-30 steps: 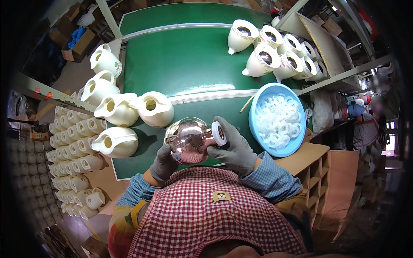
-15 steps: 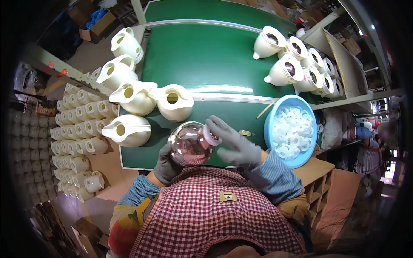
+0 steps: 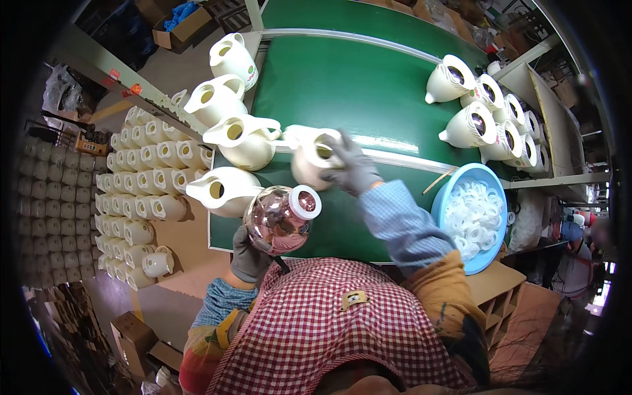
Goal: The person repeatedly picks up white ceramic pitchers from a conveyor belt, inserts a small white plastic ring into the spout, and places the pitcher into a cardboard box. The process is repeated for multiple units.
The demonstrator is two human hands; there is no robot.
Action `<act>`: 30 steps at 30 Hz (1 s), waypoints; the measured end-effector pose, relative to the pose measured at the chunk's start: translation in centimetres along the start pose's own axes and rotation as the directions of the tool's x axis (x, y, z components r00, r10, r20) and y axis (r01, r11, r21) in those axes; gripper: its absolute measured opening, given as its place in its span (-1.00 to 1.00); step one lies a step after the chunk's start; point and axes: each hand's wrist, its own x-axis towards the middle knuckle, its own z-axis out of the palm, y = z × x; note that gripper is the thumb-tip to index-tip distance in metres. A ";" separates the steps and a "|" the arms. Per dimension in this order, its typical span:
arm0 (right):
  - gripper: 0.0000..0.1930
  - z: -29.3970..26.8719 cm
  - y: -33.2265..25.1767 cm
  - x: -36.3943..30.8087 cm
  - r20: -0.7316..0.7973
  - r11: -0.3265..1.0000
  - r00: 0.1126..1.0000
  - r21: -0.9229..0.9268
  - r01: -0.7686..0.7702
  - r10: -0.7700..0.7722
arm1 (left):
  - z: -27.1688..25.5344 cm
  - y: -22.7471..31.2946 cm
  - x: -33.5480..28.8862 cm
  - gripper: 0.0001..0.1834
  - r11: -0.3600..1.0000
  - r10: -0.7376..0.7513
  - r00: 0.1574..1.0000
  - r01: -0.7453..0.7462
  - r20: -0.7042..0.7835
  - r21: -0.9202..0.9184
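In my left hand (image 3: 249,258) is a round, mirror-silvered glass flask liner (image 3: 275,224), held tilted in front of my apron. A white plastic ring (image 3: 305,202) sits around its neck, facing up and right. My right hand (image 3: 355,168), in a grey glove like the left, grips a cream jug (image 3: 307,164) by the right side of its opening; thumb and fingers are partly blurred. Just beyond the liner, that jug stands at the belt's near rail. To its left are several more cream jugs (image 3: 243,141) with open tops.
A light blue basin (image 3: 438,210) of white plastic rings stands at the right, a thin stick (image 3: 439,181) beside it. Jugs with dark, shiny openings (image 3: 471,125) cluster at the far right of the green belt (image 3: 329,85). Rows of jugs (image 3: 151,181) fill the left side.
My right hand has left the ring on the liner's neck and reached forward to the cream jug. The liner's neck now points more toward me. The whole view has shifted.
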 end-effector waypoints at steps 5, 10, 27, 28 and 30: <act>-0.04 -11.3 3.8 -10.0 -0.319 0.690 0.922 0.718 0.086 0.217 | 1.2 -0.7 1.2 -0.19 1.000 -0.016 0.997 0.017 0.075 -0.008; 0.05 -17.8 0.6 -19.1 -0.476 0.731 0.864 0.647 0.217 0.165 | 3.3 -2.5 3.8 -0.19 0.983 -0.179 0.968 0.182 0.175 -0.002; 0.13 -8.9 -2.1 -26.8 -0.454 0.844 0.891 0.474 0.252 -0.011 | 15.3 -9.4 8.2 -0.27 0.402 -0.377 0.750 -0.396 0.544 0.826; 0.13 -9.0 -2.2 -27.0 -0.456 0.850 0.890 0.466 0.244 -0.005 | 14.8 -9.7 8.2 -0.28 0.435 -0.387 0.764 -0.342 0.516 0.833; 0.12 -9.1 -2.2 -27.4 -0.461 0.854 0.887 0.459 0.245 -0.007 | 14.3 -10.0 8.2 -0.30 0.454 -0.408 0.767 -0.300 0.495 0.839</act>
